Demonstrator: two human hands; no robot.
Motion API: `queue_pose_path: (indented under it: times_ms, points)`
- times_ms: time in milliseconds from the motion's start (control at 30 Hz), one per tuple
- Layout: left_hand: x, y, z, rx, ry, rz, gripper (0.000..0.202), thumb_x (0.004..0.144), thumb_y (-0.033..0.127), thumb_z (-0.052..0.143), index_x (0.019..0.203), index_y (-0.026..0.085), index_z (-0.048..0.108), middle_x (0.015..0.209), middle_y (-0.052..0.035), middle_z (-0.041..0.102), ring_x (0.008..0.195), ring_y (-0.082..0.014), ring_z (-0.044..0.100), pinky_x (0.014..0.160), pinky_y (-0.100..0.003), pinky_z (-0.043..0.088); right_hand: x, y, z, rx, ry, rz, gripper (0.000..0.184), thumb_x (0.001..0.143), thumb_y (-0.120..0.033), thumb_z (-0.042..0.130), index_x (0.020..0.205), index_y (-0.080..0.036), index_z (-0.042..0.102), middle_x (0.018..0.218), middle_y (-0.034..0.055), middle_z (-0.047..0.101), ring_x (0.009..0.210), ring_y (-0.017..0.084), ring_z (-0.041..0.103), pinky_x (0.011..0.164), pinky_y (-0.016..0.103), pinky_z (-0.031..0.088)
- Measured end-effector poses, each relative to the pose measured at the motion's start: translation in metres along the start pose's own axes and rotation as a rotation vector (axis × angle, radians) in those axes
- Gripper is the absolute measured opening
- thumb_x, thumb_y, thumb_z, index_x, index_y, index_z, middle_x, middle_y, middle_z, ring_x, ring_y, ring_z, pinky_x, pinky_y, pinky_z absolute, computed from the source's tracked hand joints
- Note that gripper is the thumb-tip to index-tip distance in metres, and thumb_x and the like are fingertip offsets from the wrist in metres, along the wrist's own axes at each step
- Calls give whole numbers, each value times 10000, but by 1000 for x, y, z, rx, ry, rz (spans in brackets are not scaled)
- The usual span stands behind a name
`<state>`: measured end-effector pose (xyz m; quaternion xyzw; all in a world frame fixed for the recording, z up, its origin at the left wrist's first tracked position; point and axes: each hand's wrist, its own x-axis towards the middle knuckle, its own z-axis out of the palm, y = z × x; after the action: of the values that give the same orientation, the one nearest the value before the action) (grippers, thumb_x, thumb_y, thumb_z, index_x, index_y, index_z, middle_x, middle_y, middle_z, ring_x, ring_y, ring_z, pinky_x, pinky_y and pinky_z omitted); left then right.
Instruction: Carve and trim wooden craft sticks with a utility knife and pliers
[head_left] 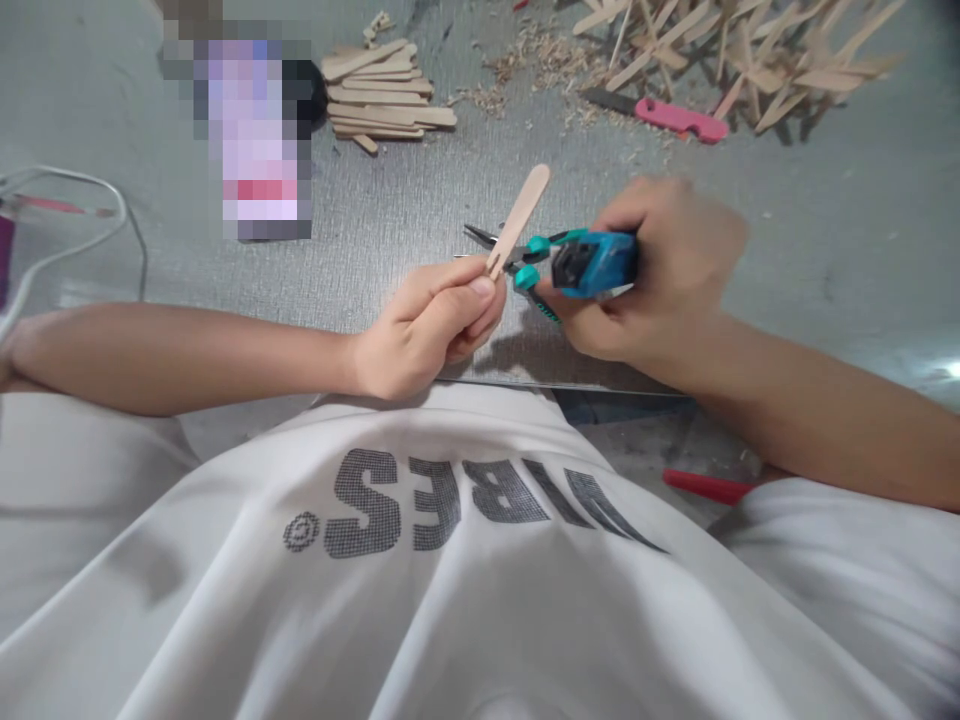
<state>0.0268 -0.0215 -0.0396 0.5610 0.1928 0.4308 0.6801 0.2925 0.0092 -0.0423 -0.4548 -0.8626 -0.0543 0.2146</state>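
Observation:
My left hand [442, 320] is closed, pinching a wooden craft stick [525, 210] near its lower end, where a narrow slot is cut. The stick points up and to the right, its rounded end free. My right hand [652, 270] is wrapped round a blue and black tool, which looks like a utility knife [604, 265], just right of the stick. Its blade cannot be made out. Pliers [534, 248] with teal and black handles lie behind the stick and partly under the right hand, which may touch them.
A bundle of craft sticks [382, 95] lies at the back left beside a blurred-out item [259, 140]. Wood shavings [547, 60], a pink folding knife [679, 120] and a heap of sticks [720, 50] are at the back right. A white cable [112, 185] loops at the left.

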Motion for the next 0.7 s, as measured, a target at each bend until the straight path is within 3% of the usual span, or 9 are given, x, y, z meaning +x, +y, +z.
queue_pose_path:
  times_ms: [100,233,333,700]
  points:
    - [2,0,-1,-52,-1,-46,692,1126,795,726,763,272,456,628,58,382,480,-95,305,444,-306,226,-1,2,4,63,64,-56,694,1183,-805,343,1140,-240,744,925,105,708,847,295,718,791,446,466]
    - [0,3,1,-90,18,-104,716,1083,787,790,743,273,426,624,64,364,479,-81,268,445,-297,208,4,4,3,161,-13,-150,900,1116,-1014,297,1198,-226,725,884,93,709,808,278,723,728,407,385]
    - [-1,5,3,-103,30,-116,713,1087,761,794,734,269,416,619,66,350,468,-74,246,441,-292,187,8,3,-1,142,-124,-129,1037,1056,-1117,187,1192,-237,720,825,75,679,773,277,725,688,400,341]
    - [-5,7,3,-191,-8,-126,610,1128,603,789,757,243,467,643,57,350,486,-64,250,475,-262,194,10,1,-1,196,-95,-150,1019,1090,-1083,149,1136,-226,698,814,78,684,726,257,707,658,408,301]
